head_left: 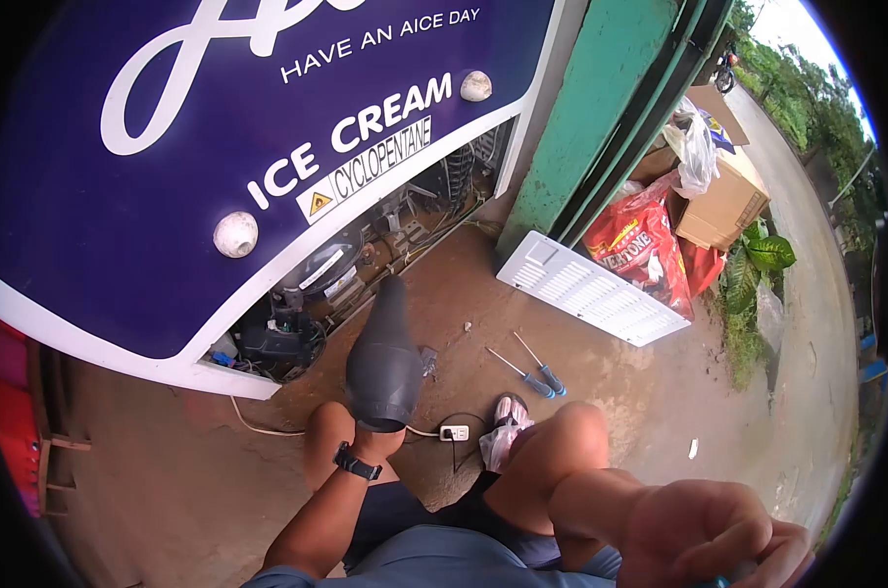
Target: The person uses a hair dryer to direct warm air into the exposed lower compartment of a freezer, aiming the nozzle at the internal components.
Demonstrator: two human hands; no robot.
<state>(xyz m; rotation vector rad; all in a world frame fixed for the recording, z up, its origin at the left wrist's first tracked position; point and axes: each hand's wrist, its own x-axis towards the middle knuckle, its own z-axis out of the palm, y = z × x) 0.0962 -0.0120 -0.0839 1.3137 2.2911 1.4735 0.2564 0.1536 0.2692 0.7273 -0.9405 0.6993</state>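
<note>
Here, black blower (pixel 383 365) in left hand (pixel 377 445), fingers unseen beneath.

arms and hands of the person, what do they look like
The left hand has a black band, perhaps a watch, at the wrist; the right hand shows none. Both are ungloved, the forearms bare, the shirt blue-grey.

The blower (pixel 380 377) partly blocks the open compartment (pixel 512 162), leaving reaching room on its right.
</note>
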